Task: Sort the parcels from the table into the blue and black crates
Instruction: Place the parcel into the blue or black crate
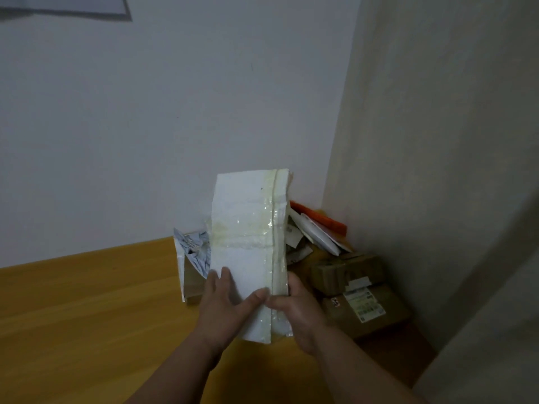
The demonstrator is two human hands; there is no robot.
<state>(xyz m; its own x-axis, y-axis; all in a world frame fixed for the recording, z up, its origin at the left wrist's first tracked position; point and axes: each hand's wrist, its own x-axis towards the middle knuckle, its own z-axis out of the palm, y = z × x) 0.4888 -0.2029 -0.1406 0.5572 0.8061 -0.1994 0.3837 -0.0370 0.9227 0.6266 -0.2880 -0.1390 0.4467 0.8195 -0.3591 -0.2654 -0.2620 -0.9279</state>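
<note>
A flat white parcel [248, 228] with yellowed clear tape down its right side stands upright above the wooden table [87, 301]. My left hand [224, 307] grips its lower left edge, thumb on the front. My right hand [294, 310] grips its lower right edge along the tape. Behind it lie more parcels: a crumpled white bag [194, 252] on a small box, white envelopes [315, 231] and brown cardboard boxes [364, 304] at the right. No blue or black crate is in view.
The table sits in a corner: a white wall [175, 112] behind and a beige wall [437, 170] close on the right. An orange flat item [320, 218] leans in the corner behind the envelopes. Bare tabletop stretches to the left.
</note>
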